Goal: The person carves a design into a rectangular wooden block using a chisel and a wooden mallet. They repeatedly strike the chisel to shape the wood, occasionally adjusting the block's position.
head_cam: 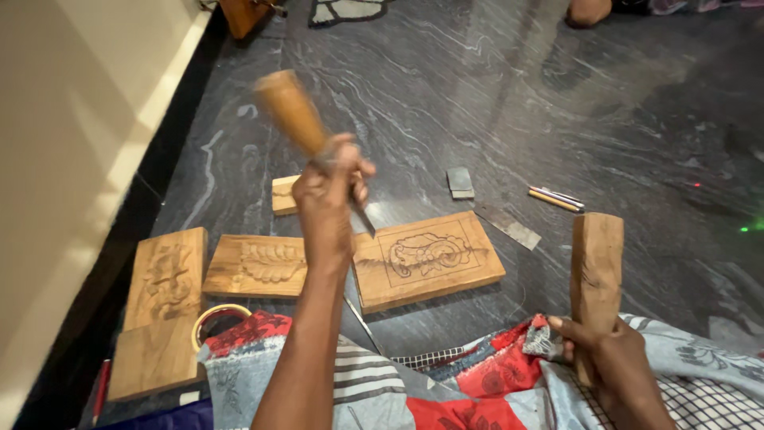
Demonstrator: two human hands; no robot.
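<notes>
My right hand (611,358), at five o'clock, is wrapped tight around a wooden mallet (596,271) standing upright. My left hand (328,199), near centre, grips a wooden-handled chisel (296,119), its blade tip touching the carved panel (426,259) on the floor (557,95). Two more carved boards (255,265) lie at nine o'clock.

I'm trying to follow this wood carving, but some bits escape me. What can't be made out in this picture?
- Chisel: handle blurred; blade mostly behind the left hand.
- Wooden mallet: lower end hidden in the right hand.
- Carved panel: left end covered by the left hand and forearm.
- Object at the top edge: cut off by the frame.
- Metal pieces: too small to identify.
</notes>
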